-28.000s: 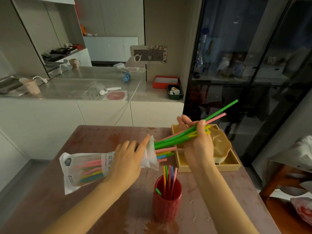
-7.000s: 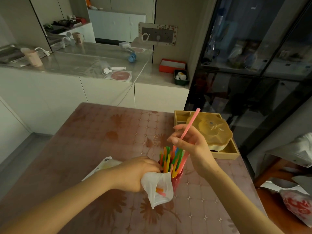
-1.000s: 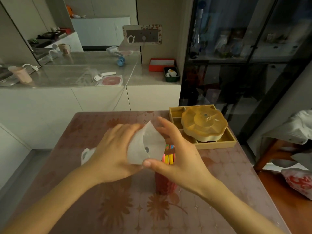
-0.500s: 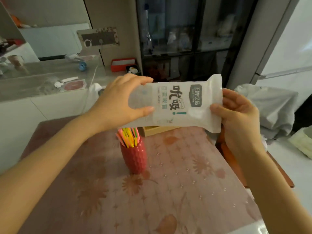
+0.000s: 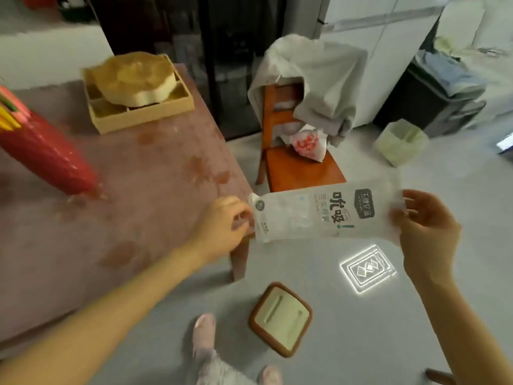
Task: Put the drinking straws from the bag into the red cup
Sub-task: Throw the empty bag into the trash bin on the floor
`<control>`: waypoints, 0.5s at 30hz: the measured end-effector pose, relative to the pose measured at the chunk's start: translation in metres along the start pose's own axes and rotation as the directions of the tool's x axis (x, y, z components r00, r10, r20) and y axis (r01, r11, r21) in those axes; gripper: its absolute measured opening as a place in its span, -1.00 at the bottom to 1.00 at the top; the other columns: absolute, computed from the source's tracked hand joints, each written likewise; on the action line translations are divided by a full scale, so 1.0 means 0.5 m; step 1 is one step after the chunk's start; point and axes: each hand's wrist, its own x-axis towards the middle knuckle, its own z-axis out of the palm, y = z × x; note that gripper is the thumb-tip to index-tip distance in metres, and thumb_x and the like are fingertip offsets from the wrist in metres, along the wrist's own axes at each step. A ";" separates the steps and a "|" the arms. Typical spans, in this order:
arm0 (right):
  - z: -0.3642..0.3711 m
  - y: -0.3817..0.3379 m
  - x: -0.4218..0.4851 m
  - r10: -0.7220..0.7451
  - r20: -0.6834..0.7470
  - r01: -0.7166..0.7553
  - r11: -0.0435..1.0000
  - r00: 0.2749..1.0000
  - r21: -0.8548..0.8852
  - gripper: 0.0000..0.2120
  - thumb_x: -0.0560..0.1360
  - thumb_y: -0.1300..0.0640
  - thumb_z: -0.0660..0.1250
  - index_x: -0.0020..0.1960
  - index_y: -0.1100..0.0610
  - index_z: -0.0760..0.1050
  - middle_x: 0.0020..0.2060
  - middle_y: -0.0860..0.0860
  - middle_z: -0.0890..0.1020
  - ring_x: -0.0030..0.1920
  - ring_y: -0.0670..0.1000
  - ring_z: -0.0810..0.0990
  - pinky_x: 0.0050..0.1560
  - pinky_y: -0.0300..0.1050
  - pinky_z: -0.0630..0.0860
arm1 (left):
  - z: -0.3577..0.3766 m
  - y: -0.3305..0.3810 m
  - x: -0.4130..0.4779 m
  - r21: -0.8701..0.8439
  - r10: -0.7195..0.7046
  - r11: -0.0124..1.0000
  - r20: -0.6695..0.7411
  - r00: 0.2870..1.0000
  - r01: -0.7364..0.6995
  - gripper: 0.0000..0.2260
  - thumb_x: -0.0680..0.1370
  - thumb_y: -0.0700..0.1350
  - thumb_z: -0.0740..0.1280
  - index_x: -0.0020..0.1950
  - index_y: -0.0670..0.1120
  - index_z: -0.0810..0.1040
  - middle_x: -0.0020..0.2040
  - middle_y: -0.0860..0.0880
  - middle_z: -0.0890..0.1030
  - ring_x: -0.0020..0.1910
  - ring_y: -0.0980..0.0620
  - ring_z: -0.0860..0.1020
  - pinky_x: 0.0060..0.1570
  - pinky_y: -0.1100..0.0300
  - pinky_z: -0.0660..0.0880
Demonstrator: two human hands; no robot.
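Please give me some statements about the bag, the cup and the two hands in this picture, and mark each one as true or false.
1. The bag is held between the left hand and the right hand. True.
2. The bag is full of straws. False: no straws show through it; it looks empty.
3. The straws stand in the red cup on the table. True.
4. The bag lies flat on the table. False: it is held in the air beyond the table's edge, over the floor.
5. A wooden tray sits on the table. True.
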 end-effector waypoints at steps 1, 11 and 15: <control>-0.021 0.044 0.004 0.011 -0.008 -0.012 0.999 1.000 -0.045 -0.63 0.40 0.42 0.28 -0.16 -0.07 0.56 -0.26 0.01 0.59 -0.29 -0.01 0.54 -0.25 -0.07 0.51 | 0.066 -0.004 -0.010 -0.016 -0.029 0.999 0.085 0.996 0.030 -0.85 0.43 -0.28 0.35 -0.04 -0.13 0.63 -0.11 -0.09 0.62 -0.15 -0.05 0.54 -0.14 0.09 0.50; 0.007 0.490 -0.015 0.079 0.174 -0.004 0.918 0.982 -0.397 -0.68 0.43 0.49 0.23 0.02 0.17 0.57 -0.10 0.02 0.61 -0.11 0.03 0.55 -0.16 -0.48 0.39 | 0.634 -0.193 -0.127 0.067 -0.533 0.758 0.635 0.559 0.648 -0.76 0.54 -0.25 0.17 0.16 -0.19 0.52 0.20 -0.20 0.56 0.17 -0.14 0.50 0.15 0.10 0.42; 0.066 0.638 -0.026 0.035 0.291 0.092 0.906 0.956 -0.412 -0.75 0.45 0.47 0.27 0.01 0.22 0.58 -0.12 0.01 0.60 -0.13 0.00 0.55 -0.15 -0.56 0.37 | 0.818 -0.252 -0.206 0.147 -0.596 0.657 0.702 0.390 0.739 -0.62 0.53 -0.20 0.22 0.34 -0.19 0.35 0.32 -0.22 0.46 0.25 -0.18 0.45 0.23 0.06 0.41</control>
